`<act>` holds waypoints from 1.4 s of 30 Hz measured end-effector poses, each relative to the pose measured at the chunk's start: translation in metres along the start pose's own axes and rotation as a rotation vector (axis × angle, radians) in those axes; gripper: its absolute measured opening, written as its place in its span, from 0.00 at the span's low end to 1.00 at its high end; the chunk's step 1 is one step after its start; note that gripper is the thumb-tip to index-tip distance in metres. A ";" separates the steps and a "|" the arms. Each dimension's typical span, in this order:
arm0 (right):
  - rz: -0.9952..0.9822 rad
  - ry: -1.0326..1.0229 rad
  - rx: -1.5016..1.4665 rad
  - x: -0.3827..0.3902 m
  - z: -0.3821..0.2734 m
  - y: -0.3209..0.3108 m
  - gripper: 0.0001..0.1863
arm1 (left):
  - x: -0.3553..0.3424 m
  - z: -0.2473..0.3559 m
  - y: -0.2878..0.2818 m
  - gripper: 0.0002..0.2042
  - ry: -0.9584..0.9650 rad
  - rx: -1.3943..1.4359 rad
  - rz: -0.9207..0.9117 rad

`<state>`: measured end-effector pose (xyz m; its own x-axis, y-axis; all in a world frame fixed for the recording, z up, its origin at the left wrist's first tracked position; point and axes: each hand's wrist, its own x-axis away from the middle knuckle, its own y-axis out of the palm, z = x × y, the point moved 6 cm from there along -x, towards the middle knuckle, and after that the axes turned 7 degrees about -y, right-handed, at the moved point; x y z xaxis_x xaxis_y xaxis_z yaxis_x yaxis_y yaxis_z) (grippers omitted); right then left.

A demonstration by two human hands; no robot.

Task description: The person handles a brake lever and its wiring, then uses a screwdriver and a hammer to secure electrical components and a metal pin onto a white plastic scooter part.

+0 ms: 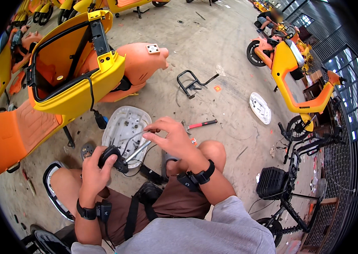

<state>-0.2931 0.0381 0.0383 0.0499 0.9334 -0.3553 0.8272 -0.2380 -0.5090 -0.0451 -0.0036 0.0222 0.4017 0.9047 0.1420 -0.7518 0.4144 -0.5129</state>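
Observation:
My left hand [96, 171] is wrapped round a black rounded part [110, 155], out of which a silver rod [139, 150] sticks up to the right. With thumb and fingertips, my right hand [171, 134] pinches a thin dark cable [134, 136] that loops back toward the black part. Both hands are above my knees, over the near edge of a white plastic shell [108, 129] lying on the floor with small dark parts inside. A black strip-shaped piece [152, 174] on a wire rests below the rod. Whether anything else lies within my right fingertips is hidden.
A yellow and orange scooter body [73, 99] with an open compartment stands at left. Beyond the shell lie a red-handled hammer [202, 124] and a bent black metal frame [191, 83]. A second white shell [259, 108], another scooter [289, 80] and a black bare frame [291, 186] are at right.

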 end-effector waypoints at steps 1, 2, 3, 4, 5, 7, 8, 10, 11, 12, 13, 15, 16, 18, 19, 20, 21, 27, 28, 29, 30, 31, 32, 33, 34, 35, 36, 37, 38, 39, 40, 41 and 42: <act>0.017 0.054 -0.035 0.000 0.002 -0.002 0.10 | 0.000 0.002 -0.002 0.13 0.028 -0.038 0.033; 0.035 0.089 -0.070 0.000 0.003 -0.003 0.11 | 0.000 0.002 -0.005 0.13 0.034 -0.083 0.072; 0.034 0.085 -0.045 -0.001 0.003 -0.005 0.11 | 0.002 0.008 -0.008 0.13 0.129 -0.142 0.147; 0.034 0.064 -0.018 -0.002 0.002 -0.005 0.10 | 0.002 0.009 -0.009 0.13 0.146 -0.149 0.168; 0.032 0.043 0.007 -0.003 0.003 -0.006 0.10 | 0.002 0.008 -0.010 0.13 0.154 -0.153 0.180; 0.067 -0.034 0.068 -0.005 0.001 -0.010 0.09 | 0.001 0.007 -0.009 0.12 0.165 -0.114 0.168; 0.051 -0.073 0.088 -0.006 0.000 -0.009 0.09 | 0.001 0.005 -0.008 0.12 0.156 -0.078 0.152; 0.057 -0.045 0.083 -0.006 0.001 -0.009 0.09 | 0.003 -0.001 -0.009 0.11 0.101 0.036 0.107; 0.036 -0.019 0.039 -0.006 0.002 -0.008 0.09 | 0.004 0.000 -0.009 0.11 0.118 0.005 0.093; 0.054 -0.016 0.016 -0.005 0.001 -0.009 0.09 | 0.005 -0.001 -0.008 0.11 0.118 -0.027 0.073; 0.039 0.007 -0.007 -0.006 0.002 -0.008 0.09 | 0.005 0.000 -0.010 0.12 0.136 -0.032 0.076; 0.015 0.012 -0.015 -0.006 0.001 -0.007 0.10 | 0.006 0.000 -0.009 0.12 0.128 -0.029 0.057; 0.010 0.029 -0.033 -0.006 0.002 -0.007 0.10 | 0.006 0.001 -0.010 0.12 0.142 -0.015 0.063; 0.011 0.034 -0.063 -0.006 0.001 -0.007 0.10 | 0.006 0.001 -0.011 0.13 0.120 0.025 0.053; 0.010 0.046 -0.089 -0.006 0.001 -0.007 0.10 | 0.006 0.002 -0.012 0.13 0.138 0.031 0.065; 0.016 0.058 -0.111 -0.006 0.001 -0.007 0.10 | 0.006 0.002 -0.012 0.13 0.130 0.038 0.066; 0.027 0.067 -0.135 -0.006 0.001 -0.007 0.10 | 0.006 -0.001 -0.012 0.12 0.090 0.046 0.062; 0.029 0.033 -0.095 -0.006 0.003 -0.009 0.09 | 0.006 -0.007 -0.011 0.13 0.083 0.140 0.075; 0.029 0.033 -0.089 -0.006 0.004 -0.009 0.09 | 0.007 -0.007 -0.012 0.13 0.099 0.151 0.088; 0.029 0.033 -0.084 -0.006 0.005 -0.009 0.09 | 0.006 -0.008 -0.013 0.13 0.087 0.167 0.090; 0.028 0.034 -0.079 -0.005 0.006 -0.008 0.09 | 0.006 -0.010 -0.012 0.13 0.049 0.183 0.087; 0.035 0.018 -0.059 -0.005 0.006 -0.008 0.09 | 0.006 -0.008 -0.013 0.13 0.065 0.187 0.094; 0.040 0.003 -0.040 -0.005 0.006 -0.007 0.09 | 0.005 -0.008 -0.013 0.13 0.055 0.191 0.096; 0.063 -0.020 -0.019 -0.004 0.005 -0.007 0.09 | 0.004 -0.010 -0.012 0.13 0.003 0.192 0.091; 0.063 0.000 -0.014 -0.004 0.006 -0.005 0.09 | 0.004 -0.006 -0.013 0.13 0.063 0.204 0.103; 0.072 0.014 -0.011 -0.003 0.007 -0.004 0.09 | 0.003 -0.005 -0.013 0.13 0.074 0.214 0.112; 0.062 0.037 -0.019 -0.001 0.007 0.000 0.09 | 0.004 -0.007 -0.014 0.12 0.053 0.216 0.130; 0.042 0.046 -0.014 0.000 0.007 0.003 0.09 | 0.004 -0.009 -0.014 0.12 0.026 0.265 0.131; 0.027 0.063 -0.013 0.001 0.006 0.005 0.09 | 0.004 -0.010 -0.014 0.12 0.002 0.320 0.138; 0.035 0.063 -0.008 0.001 0.004 0.006 0.09 | 0.003 -0.010 -0.016 0.13 0.020 0.326 0.164; 0.047 0.066 -0.025 0.001 0.003 0.006 0.09 | 0.002 -0.012 -0.015 0.13 -0.022 0.373 0.155; 0.077 0.064 -0.037 0.000 0.002 0.004 0.09 | 0.002 -0.015 -0.014 0.13 -0.068 0.377 0.142; 0.109 0.047 -0.047 -0.001 0.000 0.002 0.09 | 0.001 -0.014 -0.014 0.14 -0.045 0.368 0.151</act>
<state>-0.2916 0.0371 0.0379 0.1662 0.9145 -0.3690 0.8408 -0.3269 -0.4314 -0.0265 -0.0099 0.0175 0.2551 0.9583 0.1291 -0.9411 0.2767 -0.1943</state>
